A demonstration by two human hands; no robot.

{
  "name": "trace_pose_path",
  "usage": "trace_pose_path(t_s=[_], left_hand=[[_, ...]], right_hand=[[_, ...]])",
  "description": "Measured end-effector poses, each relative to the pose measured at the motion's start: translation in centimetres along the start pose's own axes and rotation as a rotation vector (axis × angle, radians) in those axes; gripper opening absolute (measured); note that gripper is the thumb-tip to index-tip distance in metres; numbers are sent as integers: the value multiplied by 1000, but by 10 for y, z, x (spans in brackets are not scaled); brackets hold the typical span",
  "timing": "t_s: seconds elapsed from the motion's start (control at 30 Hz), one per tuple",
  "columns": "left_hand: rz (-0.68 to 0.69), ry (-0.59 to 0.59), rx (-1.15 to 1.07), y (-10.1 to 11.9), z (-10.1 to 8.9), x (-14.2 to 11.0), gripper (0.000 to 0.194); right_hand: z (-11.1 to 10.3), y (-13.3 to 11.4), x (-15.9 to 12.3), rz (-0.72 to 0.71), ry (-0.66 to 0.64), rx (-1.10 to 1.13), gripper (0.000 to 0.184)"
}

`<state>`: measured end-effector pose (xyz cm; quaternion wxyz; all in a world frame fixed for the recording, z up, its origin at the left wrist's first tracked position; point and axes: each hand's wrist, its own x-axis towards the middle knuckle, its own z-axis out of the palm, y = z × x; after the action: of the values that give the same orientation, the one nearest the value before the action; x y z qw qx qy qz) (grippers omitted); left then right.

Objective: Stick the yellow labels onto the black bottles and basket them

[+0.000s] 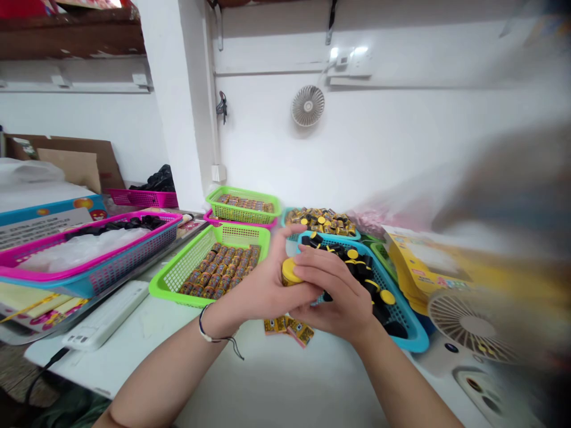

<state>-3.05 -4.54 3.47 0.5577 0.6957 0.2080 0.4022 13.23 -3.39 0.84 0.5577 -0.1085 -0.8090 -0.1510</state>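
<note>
Clasping the yellow-capped black canister (289, 272) at frame centre in a closed left grip (263, 291) and closed right grip (336, 291), wrapping its body snugly, leaving the cap exposed, over the blue plastic basket (417, 340).

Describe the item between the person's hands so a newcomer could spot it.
On the white table, a blue plastic basket sits at right. Over it, the left hand and right hand hold a yellow-capped canister, the only one not lying in a basket.

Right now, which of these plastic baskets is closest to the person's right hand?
The blue basket of black, yellow-capped containers: the right hand is directly over it, while the green basket of labelled tubes sits farther left.
</note>
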Motion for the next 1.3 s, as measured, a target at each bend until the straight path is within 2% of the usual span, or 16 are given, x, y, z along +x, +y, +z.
trace_pose_path(t_s=[0.07, 0.13, 0.33, 0.43, 0.5, 0.63, 0.73, 0.93, 1.1, 1.2, 1.3], left_hand=[[13, -124, -120, -1, -1, -1, 83], [42, -196, -219, -5, -2, 0, 83], [120, -286, -344, -15, -4, 1, 86], [24, -256, -251, -6, -1, -2, 87], [-10, -169, -139, 0, 4, -5, 91], [88, 36, -11, 4, 17, -12, 96], [120, 103, 2, 2, 23, -15, 97], [139, -90, -91, 2, 17, -12, 92], [128, -188, -156, 2, 12, -11, 84], [116, -191, -209, 5, 13, -10, 87], [113, -141, -246, 9, 17, -9, 92]], right_hand=[[-1, -3, 1, 8, 3, 92, 69], [-3, -6, 2, 7, -11, 153, 67], [-6, -13, 8, -24, -37, 111, 64], [-10, -14, 10, -72, -74, 18, 55], [-14, -14, 11, -127, -96, -50, 47], [-22, -13, 11, -200, -100, -104, 28], [-25, -13, 12, -199, -114, -95, 24], [-21, -14, 15, -215, -120, -12, 36], [-21, -16, 18, -192, -150, 5, 36], [-22, -16, 18, -200, -155, 39, 32], [-21, -15, 17, -187, -130, 88, 32]])
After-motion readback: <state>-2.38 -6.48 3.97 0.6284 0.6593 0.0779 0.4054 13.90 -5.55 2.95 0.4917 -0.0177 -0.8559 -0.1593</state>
